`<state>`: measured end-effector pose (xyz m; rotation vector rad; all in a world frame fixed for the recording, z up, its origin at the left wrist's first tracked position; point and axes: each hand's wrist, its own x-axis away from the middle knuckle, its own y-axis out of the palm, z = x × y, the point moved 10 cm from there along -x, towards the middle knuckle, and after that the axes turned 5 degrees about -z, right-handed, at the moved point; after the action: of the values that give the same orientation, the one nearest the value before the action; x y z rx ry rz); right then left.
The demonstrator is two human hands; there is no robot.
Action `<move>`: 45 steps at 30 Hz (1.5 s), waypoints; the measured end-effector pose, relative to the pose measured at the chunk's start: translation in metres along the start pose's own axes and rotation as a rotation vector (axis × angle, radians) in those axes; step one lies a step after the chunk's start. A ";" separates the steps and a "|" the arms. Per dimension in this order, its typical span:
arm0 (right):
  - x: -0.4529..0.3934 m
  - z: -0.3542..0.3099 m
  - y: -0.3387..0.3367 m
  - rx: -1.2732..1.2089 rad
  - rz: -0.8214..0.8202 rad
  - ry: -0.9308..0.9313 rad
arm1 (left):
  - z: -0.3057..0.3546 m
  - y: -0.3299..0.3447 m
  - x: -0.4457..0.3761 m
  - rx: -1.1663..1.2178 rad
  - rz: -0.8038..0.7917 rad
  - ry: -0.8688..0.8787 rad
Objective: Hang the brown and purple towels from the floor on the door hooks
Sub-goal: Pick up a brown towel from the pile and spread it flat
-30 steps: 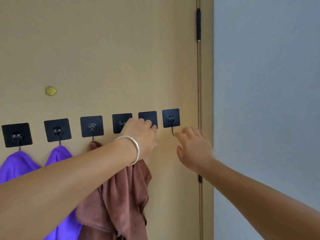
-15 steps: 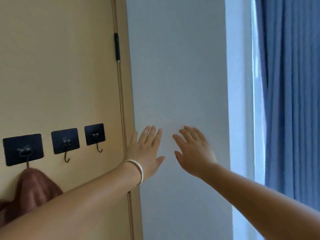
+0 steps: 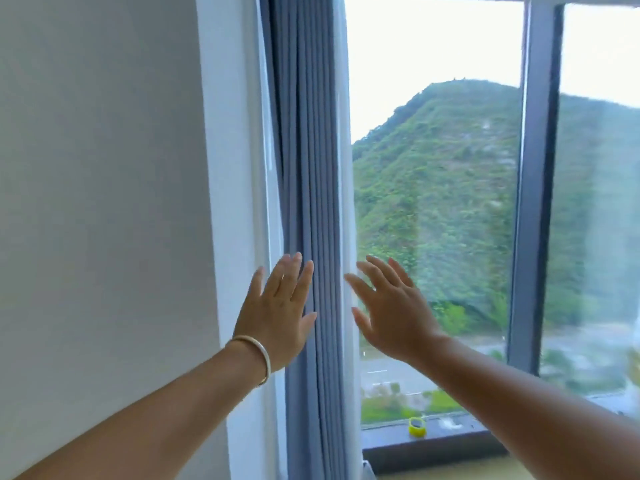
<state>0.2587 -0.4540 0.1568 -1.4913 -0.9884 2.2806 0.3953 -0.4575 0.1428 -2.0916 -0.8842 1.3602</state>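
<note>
Both arms reach up from the bottom. The left hand (image 3: 277,313) and right hand (image 3: 391,313) are flat, fingers spread, holding nothing. Behind them, mid-frame, hangs a blue curtain (image 3: 311,168), then a window (image 3: 533,202). No towels show.

A plain pale wall (image 3: 100,202) fills the left side. Beside it hangs a blue-grey curtain (image 3: 308,150), gathered in tight pleats against the window (image 3: 433,202), whose dark frame post (image 3: 535,168) stands upright. Outside rises a green hill (image 3: 436,174). A small yellow object (image 3: 417,427) sits on the dark sill (image 3: 433,441).
</note>
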 end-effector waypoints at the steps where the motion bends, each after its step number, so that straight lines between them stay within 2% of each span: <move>1: 0.016 0.025 -0.007 0.032 -0.010 0.048 | 0.025 -0.004 -0.011 0.034 0.015 0.036; 9: 0.167 0.215 -0.079 0.259 -0.176 0.436 | 0.246 -0.052 -0.078 0.346 0.073 0.275; 13: 0.254 0.292 -0.127 0.351 -0.199 0.590 | 0.360 -0.091 -0.095 0.476 0.110 0.398; 19: 0.373 0.390 -0.207 0.496 -0.259 0.766 | 0.526 -0.166 -0.094 0.584 0.183 0.553; 25: 0.479 0.450 -0.276 0.628 -0.309 0.886 | 0.670 -0.245 -0.074 0.670 0.248 0.703; 34: 0.610 0.536 -0.353 0.748 -0.414 1.099 | 0.828 -0.319 -0.051 0.786 0.270 0.848; 45: 0.689 0.636 -0.354 0.801 -0.484 1.266 | 0.983 -0.336 -0.094 0.807 0.297 0.967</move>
<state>-0.6656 -0.0806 0.0530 -1.5736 0.0008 0.8142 -0.6231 -0.2503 0.0574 -1.8584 0.3421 0.4907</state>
